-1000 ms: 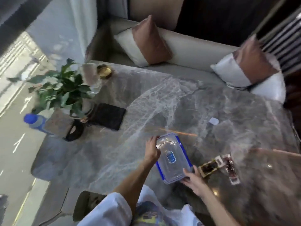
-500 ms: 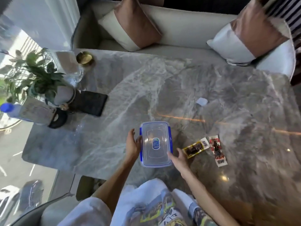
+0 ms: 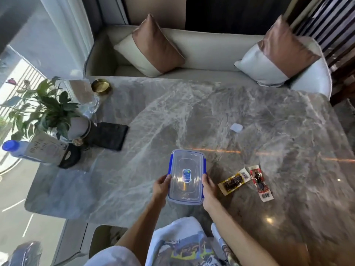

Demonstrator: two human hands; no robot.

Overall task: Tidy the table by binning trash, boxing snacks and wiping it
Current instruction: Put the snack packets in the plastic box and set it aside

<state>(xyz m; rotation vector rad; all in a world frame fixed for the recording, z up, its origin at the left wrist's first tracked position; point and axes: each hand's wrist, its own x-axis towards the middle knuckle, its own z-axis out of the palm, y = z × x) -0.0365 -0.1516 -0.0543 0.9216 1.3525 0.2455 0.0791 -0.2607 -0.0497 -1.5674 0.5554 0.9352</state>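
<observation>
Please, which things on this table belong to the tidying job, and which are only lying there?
For the job: clear box, held by left hand and right hand; yellow snack packet; red snack packet; white scrap; table.
Just lying about: potted plant; gold dish; blue-capped bottle; black folded item, perhaps a cloth.

Bare table [image 3: 182, 112] lies open beyond the box [image 3: 187, 176]; snack packets [image 3: 233, 182] crowd its right, plant [image 3: 44, 110] far left
</observation>
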